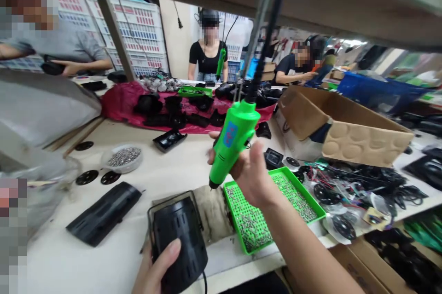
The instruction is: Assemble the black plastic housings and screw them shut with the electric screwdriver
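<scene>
In the lower middle, my left hand [157,264] grips a black plastic housing [183,234] with slots, a thin wire bracket round its top and a cord at its bottom. The thumb lies across its face. My right hand [250,174] is at a bright green electric screwdriver [229,142] that hangs from above, tilted with its tip down to the left. Fingers curl behind the tool's body while the thumb stands away from it. The screwdriver's tip is above the housing, apart from it. Beside my right wrist sits a green tray [248,250] of small screws.
A bowl [120,165] of metal parts, black discs [87,177] and a curved black shell [105,213] lie left. Wires and parts [331,193] crowd the right, before an open cardboard box [362,142]. Co-workers [209,54] are across the table; a shelf [311,2] overhangs it.
</scene>
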